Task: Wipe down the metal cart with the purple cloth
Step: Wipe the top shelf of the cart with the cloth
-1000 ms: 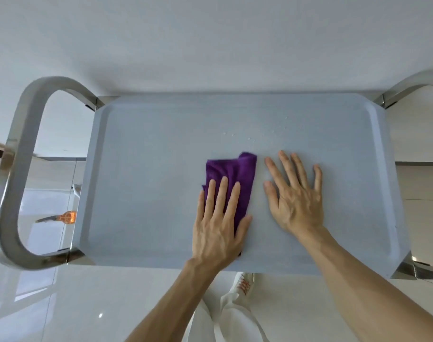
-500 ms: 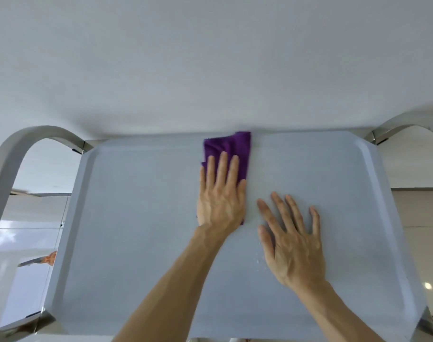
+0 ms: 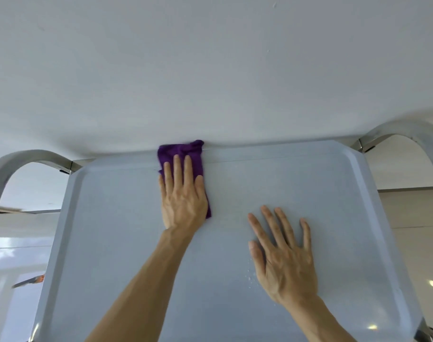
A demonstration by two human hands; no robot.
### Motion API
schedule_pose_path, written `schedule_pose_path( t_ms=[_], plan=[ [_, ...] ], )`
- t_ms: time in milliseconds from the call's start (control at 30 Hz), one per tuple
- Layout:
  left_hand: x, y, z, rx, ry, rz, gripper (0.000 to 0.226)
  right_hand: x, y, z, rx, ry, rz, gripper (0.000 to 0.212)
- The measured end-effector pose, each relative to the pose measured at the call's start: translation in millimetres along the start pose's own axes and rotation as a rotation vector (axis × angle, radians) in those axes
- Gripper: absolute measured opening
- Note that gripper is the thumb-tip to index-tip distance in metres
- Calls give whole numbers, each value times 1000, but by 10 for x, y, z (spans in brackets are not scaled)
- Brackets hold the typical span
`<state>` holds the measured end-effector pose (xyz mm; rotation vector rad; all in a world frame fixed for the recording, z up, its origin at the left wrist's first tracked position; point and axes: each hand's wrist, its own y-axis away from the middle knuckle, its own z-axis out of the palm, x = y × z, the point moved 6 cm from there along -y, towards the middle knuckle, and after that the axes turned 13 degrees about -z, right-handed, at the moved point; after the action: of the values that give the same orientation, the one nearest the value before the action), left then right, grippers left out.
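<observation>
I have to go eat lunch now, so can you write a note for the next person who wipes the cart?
Left hand: flat, fingers straight, pressing the purple cloth onto the cart top.
Right hand: flat and spread on the cart top, holding nothing.
Cloth: at the far edge of the top, its front bunched against the rim by the wall.
Done: cannot tell how much is wiped; the cloth sits in the middle strip.
Left: water droplets beside the right hand, the rest of the top, and the metal handles.
</observation>
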<state>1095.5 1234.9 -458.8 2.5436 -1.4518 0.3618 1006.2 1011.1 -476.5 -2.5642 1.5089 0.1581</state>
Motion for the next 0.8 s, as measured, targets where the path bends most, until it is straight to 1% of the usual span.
schedule_pose_path(
  t_ms=[100,200,267,333,367,400,467,533,633,733,800],
  plan=[
    [404,232,115,-50,3,129,53,-1,-14,-11,20,-8,1,51],
    [704,522,201,-146,59,247,54,14,-3,-17,55,-9,2,47],
    [781,704,208,-230,117,323,57,25,13,-14,81,1,-1,44],
    [673,761,147,-308,209,333,55,29,31,-16,117,-5,-7,41],
    [553,745,99,-307,224,323,54,33,31,-24,140,-13,-7,38],
    [397,715,48,-267,201,307,53,37,26,-33,160,-21,-5,36],
    [34,657,-37,-180,94,248,51,37,19,-51,186,-34,-2,34],
    [-239,656,-57,-151,-30,218,51,25,24,-57,203,-41,-10,34],
    [-351,710,36,-148,-147,233,55,38,35,-61,212,-50,-2,35],
    [-361,693,80,-108,-138,218,54,23,7,-109,219,-93,16,37],
    [-384,690,98,-91,-142,219,54,26,-13,-171,243,-169,74,36]
  ],
)
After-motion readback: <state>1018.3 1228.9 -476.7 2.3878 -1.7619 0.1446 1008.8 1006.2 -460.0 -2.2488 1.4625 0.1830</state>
